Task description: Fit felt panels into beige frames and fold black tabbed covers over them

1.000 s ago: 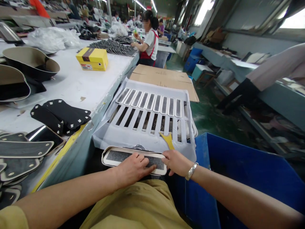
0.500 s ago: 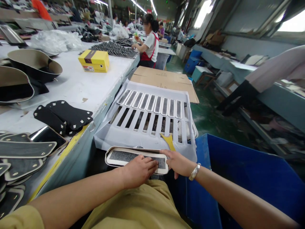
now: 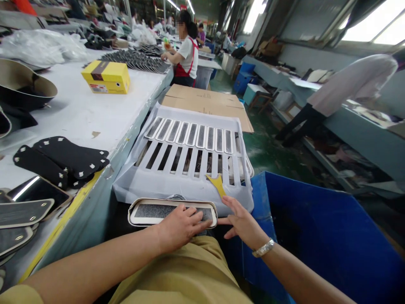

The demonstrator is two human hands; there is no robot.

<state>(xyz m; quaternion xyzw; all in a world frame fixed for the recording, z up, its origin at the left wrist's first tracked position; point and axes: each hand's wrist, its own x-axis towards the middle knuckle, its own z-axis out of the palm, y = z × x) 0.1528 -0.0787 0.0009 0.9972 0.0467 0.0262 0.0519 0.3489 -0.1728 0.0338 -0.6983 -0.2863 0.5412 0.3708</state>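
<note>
An oblong piece (image 3: 148,211) with a speckled grey panel and a raised cream rim lies across my lap, dark material hanging below it. My left hand (image 3: 180,226) rests on the panel with its fingers laid out flat. At the piece's right end is my right hand (image 3: 243,223), fingers spread; one fingertip is at the rim. Its upper fingertips come up to the lower end of a flat yellow tool (image 3: 217,185) with a forked top. That tool lies on a white cloth-covered slotted rack (image 3: 133,181), where a row of grey strips with white borders (image 3: 192,134) sits.
On the left, a white worktable (image 3: 95,109) bears a yellow box (image 3: 107,78), black shaped pieces (image 3: 69,156) and grey pieces (image 3: 19,213). A blue bin (image 3: 316,228) stands right. Cardboard (image 3: 202,99) lies behind the rack. One person (image 3: 188,59) works ahead; another (image 3: 344,88) bends at right.
My right hand has moved off the top edge of the oblong piece, and its fingers have spread towards the yellow tool. My left hand stays on the panel. The whole view has swung rightward.
</note>
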